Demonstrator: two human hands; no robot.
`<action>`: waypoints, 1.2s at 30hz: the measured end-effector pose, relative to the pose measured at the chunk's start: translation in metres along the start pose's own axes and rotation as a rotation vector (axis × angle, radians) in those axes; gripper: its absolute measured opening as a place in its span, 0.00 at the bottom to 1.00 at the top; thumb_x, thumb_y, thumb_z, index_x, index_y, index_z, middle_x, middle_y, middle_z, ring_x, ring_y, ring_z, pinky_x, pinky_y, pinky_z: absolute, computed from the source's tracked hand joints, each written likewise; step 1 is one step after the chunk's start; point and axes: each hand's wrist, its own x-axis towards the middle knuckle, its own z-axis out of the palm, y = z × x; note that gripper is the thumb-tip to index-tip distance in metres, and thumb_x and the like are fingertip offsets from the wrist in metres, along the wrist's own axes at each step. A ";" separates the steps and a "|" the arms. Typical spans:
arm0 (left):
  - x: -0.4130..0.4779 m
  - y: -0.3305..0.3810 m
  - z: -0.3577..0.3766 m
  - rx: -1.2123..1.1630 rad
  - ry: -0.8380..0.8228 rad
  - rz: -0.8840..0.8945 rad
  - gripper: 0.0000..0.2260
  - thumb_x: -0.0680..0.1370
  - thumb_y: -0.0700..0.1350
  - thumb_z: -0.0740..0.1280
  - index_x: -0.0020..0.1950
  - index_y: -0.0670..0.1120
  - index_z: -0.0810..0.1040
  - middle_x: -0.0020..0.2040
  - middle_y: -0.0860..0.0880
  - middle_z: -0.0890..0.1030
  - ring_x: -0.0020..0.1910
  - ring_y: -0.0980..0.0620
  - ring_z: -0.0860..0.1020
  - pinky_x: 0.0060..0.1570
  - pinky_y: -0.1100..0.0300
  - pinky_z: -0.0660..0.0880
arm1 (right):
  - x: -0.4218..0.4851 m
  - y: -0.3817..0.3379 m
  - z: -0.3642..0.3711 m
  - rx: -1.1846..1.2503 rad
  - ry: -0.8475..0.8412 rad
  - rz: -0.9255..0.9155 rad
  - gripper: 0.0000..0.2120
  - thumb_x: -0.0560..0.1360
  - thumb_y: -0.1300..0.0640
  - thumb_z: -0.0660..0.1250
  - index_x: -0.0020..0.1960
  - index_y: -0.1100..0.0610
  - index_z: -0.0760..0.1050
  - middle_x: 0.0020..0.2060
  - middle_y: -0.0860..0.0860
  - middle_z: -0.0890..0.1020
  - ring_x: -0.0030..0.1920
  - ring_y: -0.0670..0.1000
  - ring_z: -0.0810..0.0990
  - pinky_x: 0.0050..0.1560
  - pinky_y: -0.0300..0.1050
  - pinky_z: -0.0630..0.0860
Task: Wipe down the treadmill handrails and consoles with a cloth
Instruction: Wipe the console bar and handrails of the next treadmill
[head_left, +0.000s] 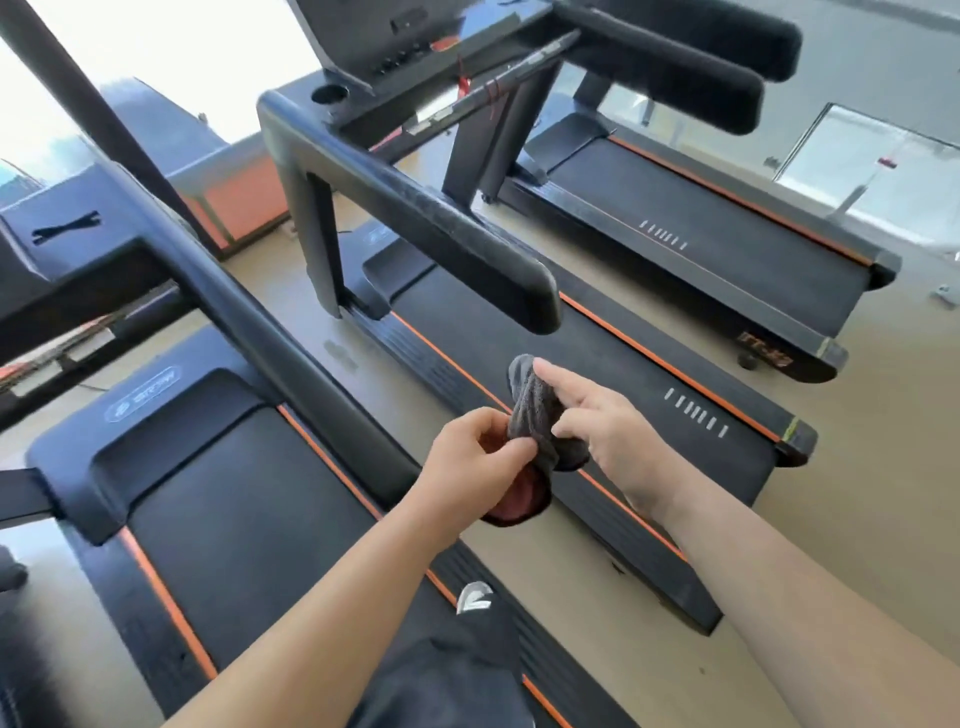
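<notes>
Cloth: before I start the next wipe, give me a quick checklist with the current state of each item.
1. Grip on cloth: ok; left hand pinches it and right hand holds the other side.
2. Flat wiping face ready: not ok; it is bunched up.
3. Contact with middle handrail: not ok; the cloth is held apart from it.
4. Path to that handrail: ok; nothing lies between.
5. Cloth dampness: cannot tell.
6. Handrail already clean: cannot tell.
</notes>
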 end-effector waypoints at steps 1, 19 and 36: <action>0.008 0.007 0.002 -0.070 -0.013 -0.057 0.07 0.70 0.49 0.73 0.45 0.48 0.82 0.40 0.50 0.85 0.41 0.51 0.82 0.46 0.54 0.80 | 0.008 -0.003 -0.007 -0.022 -0.020 -0.009 0.38 0.67 0.59 0.61 0.78 0.50 0.68 0.71 0.37 0.74 0.72 0.35 0.70 0.77 0.42 0.63; 0.188 0.098 -0.019 -0.107 0.503 -0.140 0.02 0.79 0.43 0.66 0.47 0.47 0.73 0.41 0.51 0.79 0.41 0.52 0.78 0.42 0.57 0.73 | 0.216 -0.086 -0.102 -0.332 0.015 0.079 0.16 0.80 0.62 0.60 0.62 0.51 0.81 0.54 0.45 0.85 0.57 0.47 0.83 0.64 0.49 0.79; 0.339 0.132 0.117 0.548 0.668 -0.469 0.14 0.84 0.50 0.58 0.67 0.51 0.76 0.80 0.50 0.62 0.70 0.44 0.65 0.65 0.50 0.70 | 0.419 -0.106 -0.226 -0.628 -0.550 -0.027 0.15 0.80 0.62 0.59 0.57 0.48 0.80 0.52 0.53 0.86 0.43 0.51 0.81 0.43 0.42 0.76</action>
